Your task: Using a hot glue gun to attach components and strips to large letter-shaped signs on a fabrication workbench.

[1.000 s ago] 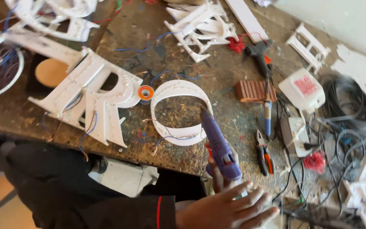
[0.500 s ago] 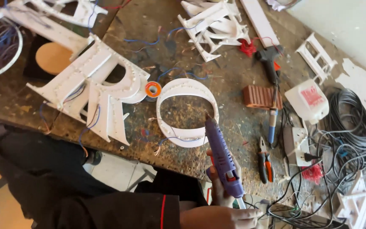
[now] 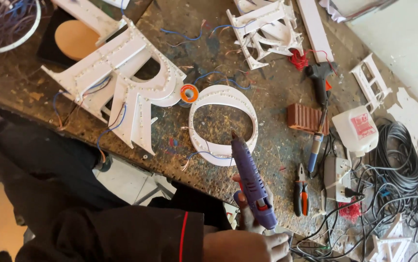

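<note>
My right hand (image 3: pixel 250 242) comes in at the bottom edge from a black sleeve with a red stripe and grips a purple glue gun (image 3: pixel 250 182). The gun points up and away, its nozzle at the near rim of a white ring-shaped sign letter (image 3: pixel 218 92) lying flat on the workbench. Thin blue wires run from that rim. To the left lies a large white letter with rows of small lights (image 3: pixel 131 92). A small orange spool (image 3: pixel 189 93) sits between the two. My left hand is out of sight.
Right of the ring lie a ribbed red-brown block (image 3: pixel 306 118), a blue-handled soldering iron (image 3: pixel 315 145), red-handled pliers (image 3: pixel 301 191), a white bottle (image 3: pixel 357 130), a power strip (image 3: pixel 337 177) and a black cable coil (image 3: pixel 403 165). More white letter parts (image 3: pixel 262 29) are stacked at the back.
The glue gun has moved forward, so its nozzle now reaches the ring's near rim. My hand has sunk towards the bottom edge as the view shifted.
</note>
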